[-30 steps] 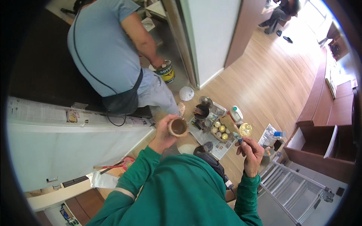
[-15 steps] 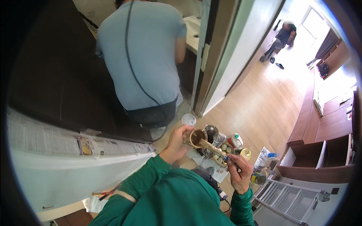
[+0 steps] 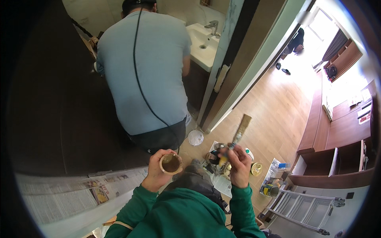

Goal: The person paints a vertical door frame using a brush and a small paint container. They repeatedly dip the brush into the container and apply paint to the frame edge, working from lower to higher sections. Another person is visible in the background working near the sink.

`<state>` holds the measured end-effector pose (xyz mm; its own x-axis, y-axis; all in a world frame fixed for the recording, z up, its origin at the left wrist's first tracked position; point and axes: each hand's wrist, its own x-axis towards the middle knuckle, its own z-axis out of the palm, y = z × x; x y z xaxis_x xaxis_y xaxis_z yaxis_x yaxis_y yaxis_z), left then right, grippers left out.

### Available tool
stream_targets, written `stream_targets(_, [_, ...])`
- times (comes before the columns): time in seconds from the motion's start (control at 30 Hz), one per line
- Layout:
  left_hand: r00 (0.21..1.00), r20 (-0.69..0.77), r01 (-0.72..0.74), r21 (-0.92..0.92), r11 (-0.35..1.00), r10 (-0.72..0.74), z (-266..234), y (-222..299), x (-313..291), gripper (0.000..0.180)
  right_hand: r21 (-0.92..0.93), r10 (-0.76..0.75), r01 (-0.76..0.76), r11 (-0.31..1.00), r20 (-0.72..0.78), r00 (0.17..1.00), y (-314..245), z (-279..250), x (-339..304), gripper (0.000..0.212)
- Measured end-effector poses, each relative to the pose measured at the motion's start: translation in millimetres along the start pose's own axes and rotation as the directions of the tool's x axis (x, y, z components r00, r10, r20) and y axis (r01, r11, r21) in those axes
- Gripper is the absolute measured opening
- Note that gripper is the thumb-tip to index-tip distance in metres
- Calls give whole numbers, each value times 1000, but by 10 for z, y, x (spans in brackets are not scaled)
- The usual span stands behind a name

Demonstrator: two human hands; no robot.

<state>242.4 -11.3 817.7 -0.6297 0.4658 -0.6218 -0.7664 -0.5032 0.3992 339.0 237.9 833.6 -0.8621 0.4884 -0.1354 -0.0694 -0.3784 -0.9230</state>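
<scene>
Columns of illegible small print on the newspaper sheets [image 3: 63,200] along the white ledge [image 3: 87,218]

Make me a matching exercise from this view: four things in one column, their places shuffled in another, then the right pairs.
Things:
1. small round tan cup
2. flat paintbrush with tan bristles
3. silver metal ladder
4. white rectangular ceramic washbasin

Places:
A. beneath a grey metal tap
B. in the person's right hand
C. near the open brown wooden shelves
D. in the person's left hand

Pairs: 1-D, 2-B, 3-C, 4-A
</scene>
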Motion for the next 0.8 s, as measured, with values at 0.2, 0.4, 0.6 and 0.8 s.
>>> stream_targets(0.2, [997,12,-71,-16,997,71,6,326,-76,33,-107,-55,63,992,76,996,240,203,1198,20])
stream_targets(0.4, [998,-14,-64,-66,996,64,72,461,98,33,-131,-67,78,988,92,994,379,200,1957,18])
stream_targets(0.6, [998,13,-58,-82,995,59,223,538,280,33,-147,-45,57,987,85,995,472,198,2005,12])
stream_targets(0.8, [999,12,-39,-2,999,39,379,697,390,32,-210,40,-44,977,-24,999,634,121,1744,17])
